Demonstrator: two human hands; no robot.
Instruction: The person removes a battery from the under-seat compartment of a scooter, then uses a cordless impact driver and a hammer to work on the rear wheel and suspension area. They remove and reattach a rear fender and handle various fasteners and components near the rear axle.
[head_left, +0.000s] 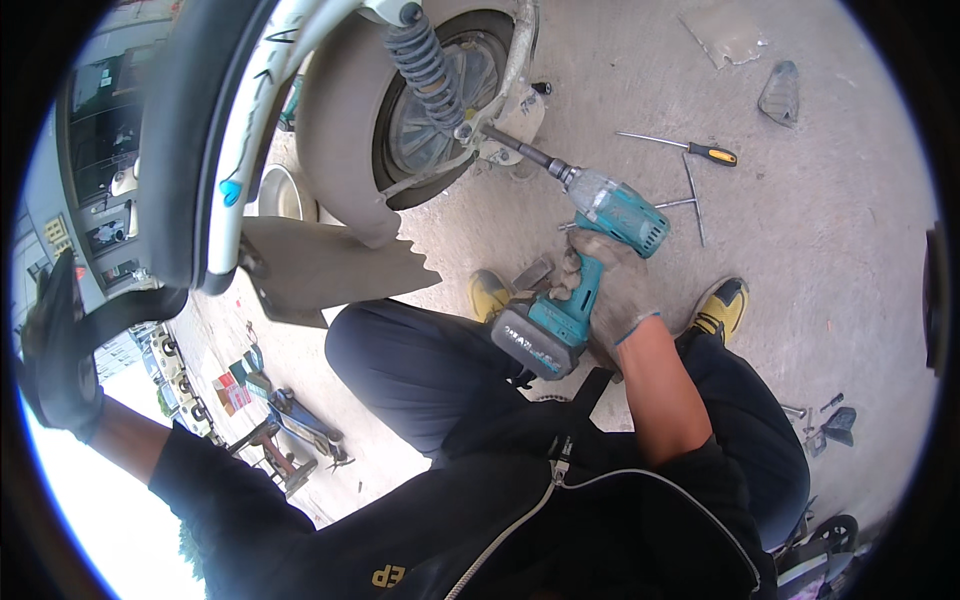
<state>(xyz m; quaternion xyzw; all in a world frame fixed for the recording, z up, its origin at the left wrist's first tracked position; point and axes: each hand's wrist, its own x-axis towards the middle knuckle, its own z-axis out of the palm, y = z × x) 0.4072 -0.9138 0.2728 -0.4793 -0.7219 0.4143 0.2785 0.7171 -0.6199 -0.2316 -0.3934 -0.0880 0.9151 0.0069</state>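
My right hand (611, 277), in a grey work glove, grips the handle of a teal cordless impact wrench (622, 210). The wrench's long socket extension (517, 146) points at the lower end of a coil-spring shock absorber (427, 71), beside the rear wheel (442, 105) of a white scooter; whether it sits on a fastener there I cannot tell. At the far left, my left hand (60, 360), in a dark glove, is raised at a curved black part (135, 311) near the scooter's seat (180, 135). The picture is blurred there, so its grip is unclear. A torn mudguard (337, 262) hangs behind the wheel.
On the concrete floor to the right lie a screwdriver (709, 152), a T-handle wrench (696, 199) and a dark plastic piece (780, 94). Bolts and small parts (832, 427) lie lower right. A floor jack (300, 420) stands lower left, and a metal basin (283, 193) is behind the wheel.
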